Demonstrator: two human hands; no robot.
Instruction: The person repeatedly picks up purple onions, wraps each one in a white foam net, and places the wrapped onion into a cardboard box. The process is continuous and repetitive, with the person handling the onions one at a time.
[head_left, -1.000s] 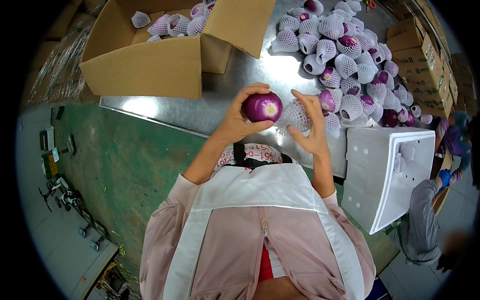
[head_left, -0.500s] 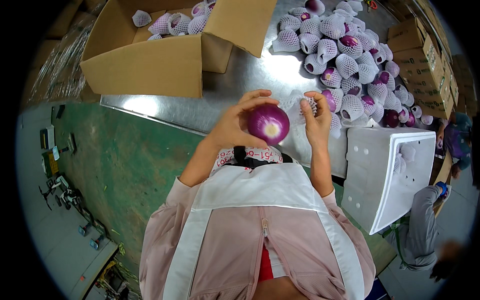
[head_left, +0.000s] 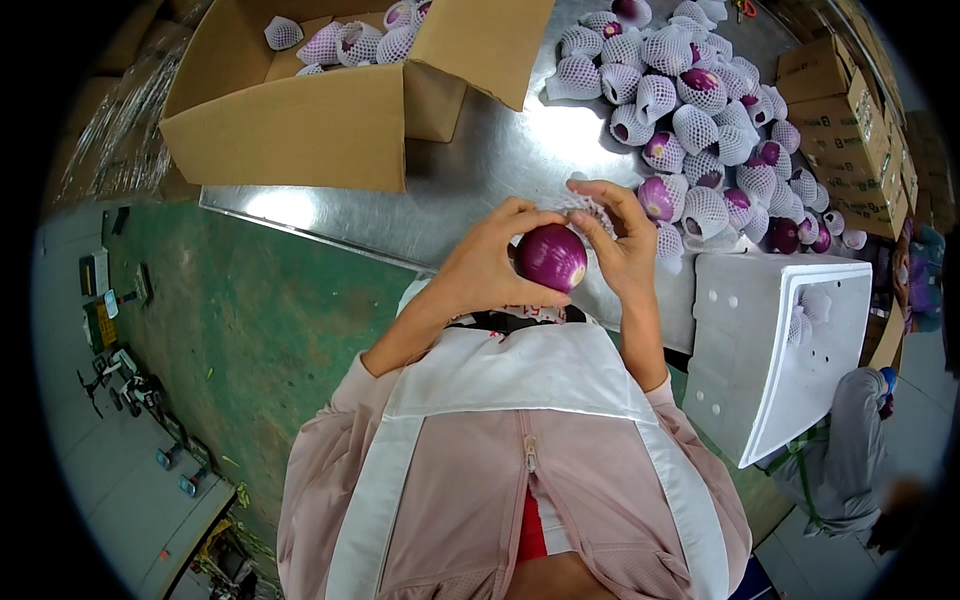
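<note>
A bare purple onion [head_left: 551,258] sits in my left hand [head_left: 480,262], thumb below it and fingers curled over its top. Close beside it, my right hand [head_left: 622,240] pinches a white foam net sleeve [head_left: 592,212] between thumb and fingers. The sleeve is bunched up and partly hidden by the fingers. Both hands are over the near edge of the metal table [head_left: 480,150]. Farther right on the table lies a heap of onions in foam net sleeves [head_left: 695,130], some showing purple skin.
An open cardboard box [head_left: 285,140] with several sleeved onions stands at the back left. At the right is a white foam box [head_left: 745,350] with sleeves inside. Stacked cartons [head_left: 845,135] rise behind it, and another person [head_left: 845,450] is at the far right.
The onion has turned and moved slightly right in my left hand. My right hand has brought the foam sleeve in closer to it.
</note>
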